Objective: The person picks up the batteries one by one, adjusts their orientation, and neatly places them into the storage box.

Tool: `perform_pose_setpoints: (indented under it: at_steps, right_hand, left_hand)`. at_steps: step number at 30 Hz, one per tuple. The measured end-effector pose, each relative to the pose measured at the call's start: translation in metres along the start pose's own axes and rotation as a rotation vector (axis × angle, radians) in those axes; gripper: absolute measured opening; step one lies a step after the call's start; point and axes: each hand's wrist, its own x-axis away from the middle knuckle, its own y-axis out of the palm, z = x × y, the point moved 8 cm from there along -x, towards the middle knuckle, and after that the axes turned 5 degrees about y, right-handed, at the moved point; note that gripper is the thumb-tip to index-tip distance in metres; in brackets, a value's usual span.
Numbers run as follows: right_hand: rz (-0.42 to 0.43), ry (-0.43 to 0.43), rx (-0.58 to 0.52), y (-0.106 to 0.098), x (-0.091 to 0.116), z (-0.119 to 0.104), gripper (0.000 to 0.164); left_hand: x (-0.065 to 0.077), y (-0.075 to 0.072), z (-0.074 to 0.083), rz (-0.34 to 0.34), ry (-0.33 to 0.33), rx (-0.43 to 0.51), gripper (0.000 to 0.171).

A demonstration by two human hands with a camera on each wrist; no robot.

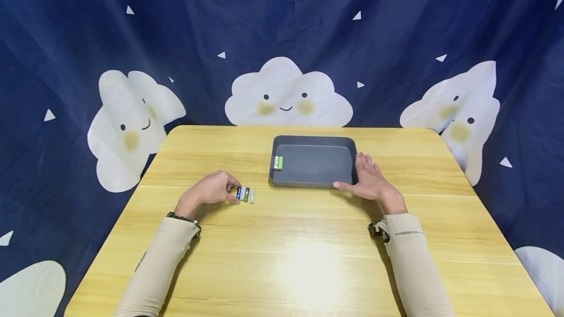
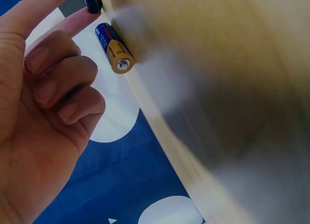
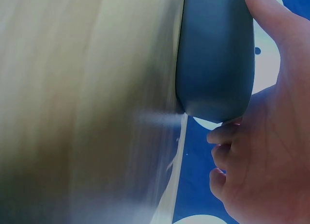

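My left hand [image 1: 212, 189] pinches a dark blue battery [image 1: 239, 193] between thumb and forefinger at the left end of a short row. In the left wrist view, one end of a dark battery [image 2: 91, 2] shows at the fingertip, and the other fingers are curled in. Below it lies a blue-and-gold battery [image 2: 115, 48]. My right hand [image 1: 370, 177] holds the front right corner of a dark grey tray [image 1: 313, 183], thumb along the front wall and fingers along the right wall. The right wrist view shows the tray's wall [image 3: 215, 54] beside that hand.
Right of the dark blue battery lie a silvery battery [image 1: 243, 193], a dark green one [image 1: 246, 194] and a white one [image 1: 252, 196]. Inside the tray, a white battery [image 1: 276, 163] and a green battery [image 1: 280, 163] stand against the left wall. A patterned curtain [image 1: 198, 23] hangs behind the wooden table [image 1: 246, 263].
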Motion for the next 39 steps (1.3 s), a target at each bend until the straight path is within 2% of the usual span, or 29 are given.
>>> perform_pose_setpoints:
  at_steps: [7, 11, 18, 25, 32, 36, 39]
  right_hand:
    - [0.007, -0.004, 0.002, 0.001, 0.000, 0.002, 0.131]
    - [0.010, -0.006, 0.001, 0.001, -0.001, 0.002, 0.131]
    - [0.007, -0.001, 0.009, 0.000, 0.000, 0.002, 0.131]
    - [0.006, 0.001, 0.006, 0.001, -0.001, 0.003, 0.131]
    - [0.011, 0.002, 0.020, 0.002, -0.001, 0.003, 0.130]
    - [0.020, -0.005, 0.019, 0.001, -0.001, 0.001, 0.130]
    - [0.022, -0.008, 0.019, 0.001, -0.001, 0.001, 0.130]
  left_hand:
    - [0.002, -0.003, 0.001, 0.008, 0.025, 0.009, 0.046]
    - [0.004, -0.007, -0.001, 0.017, 0.022, 0.076, 0.050]
    - [0.000, -0.026, 0.000, 0.119, 0.051, 0.130, 0.049]
    - [-0.014, -0.039, 0.008, 0.185, 0.101, 0.208, 0.051]
    - [-0.032, -0.046, 0.018, 0.258, 0.118, 0.267, 0.049]
    - [-0.044, -0.046, 0.025, 0.267, 0.115, 0.300, 0.048]
    - [-0.054, -0.044, 0.027, 0.266, 0.100, 0.363, 0.050]
